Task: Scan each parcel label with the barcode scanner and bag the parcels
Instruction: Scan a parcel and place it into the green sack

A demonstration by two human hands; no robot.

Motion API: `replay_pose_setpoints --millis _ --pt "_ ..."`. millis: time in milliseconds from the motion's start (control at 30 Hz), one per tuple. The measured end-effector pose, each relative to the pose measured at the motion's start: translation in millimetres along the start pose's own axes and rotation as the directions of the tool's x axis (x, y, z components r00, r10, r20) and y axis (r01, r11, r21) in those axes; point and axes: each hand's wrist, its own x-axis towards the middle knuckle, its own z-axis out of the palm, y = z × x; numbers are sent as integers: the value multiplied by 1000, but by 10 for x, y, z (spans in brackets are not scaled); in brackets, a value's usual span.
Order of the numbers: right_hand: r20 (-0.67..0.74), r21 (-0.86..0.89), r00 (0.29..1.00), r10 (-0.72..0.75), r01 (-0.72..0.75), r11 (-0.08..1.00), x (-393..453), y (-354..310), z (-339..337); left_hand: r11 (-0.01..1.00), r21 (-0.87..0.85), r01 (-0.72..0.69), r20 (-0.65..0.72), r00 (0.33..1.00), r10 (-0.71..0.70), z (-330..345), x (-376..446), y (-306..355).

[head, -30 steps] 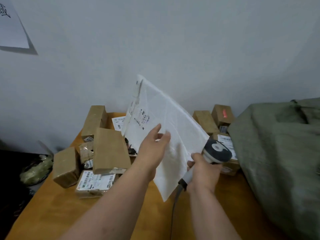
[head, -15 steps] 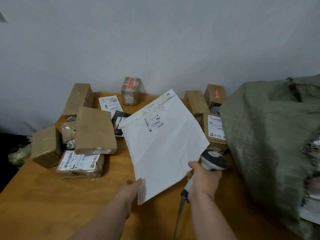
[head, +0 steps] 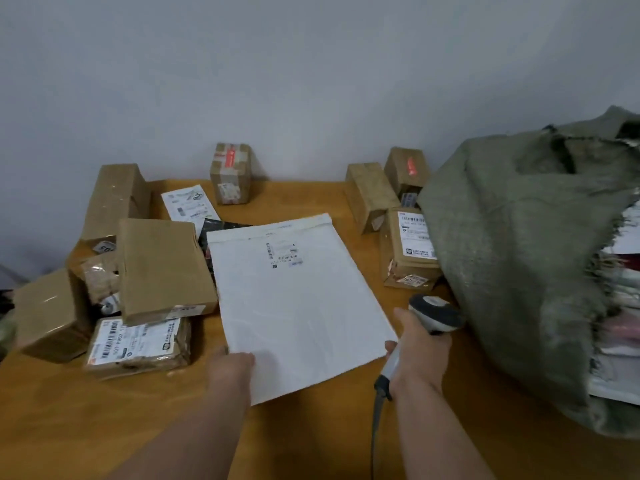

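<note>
Two hands work apart over the table [head: 104,427]: the left hand [head: 230,370] pinches the near corner of the white envelope [head: 294,306], the right hand [head: 419,355] grips the scanner [head: 433,315] beside the green sack [head: 519,254].

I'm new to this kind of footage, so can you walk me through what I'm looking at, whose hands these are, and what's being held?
There is no machine here: a person wears a camera on the head, looking down at their own hands. The left hand holds the near corner of a white mailer envelope, its printed label facing up. The right hand has its grip around a corded barcode scanner. On the wooden table sit brown cardboard parcels, several with labels. At the right stands a green woven sack with parcels already inside.
</note>
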Motion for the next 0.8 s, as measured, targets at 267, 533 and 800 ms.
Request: replay_pose_setpoints --millis 267,533,800 --pt "302 -174 953 10 45 984 -192 -43 215 992 110 -69 58 996 63 -175 58 -45" --pt "470 -328 879 85 85 941 -322 110 409 995 91 -47 108 993 37 -260 267 -23" --pt "492 -438 868 59 189 879 -242 146 485 993 114 -13 54 999 7 -273 373 -51"
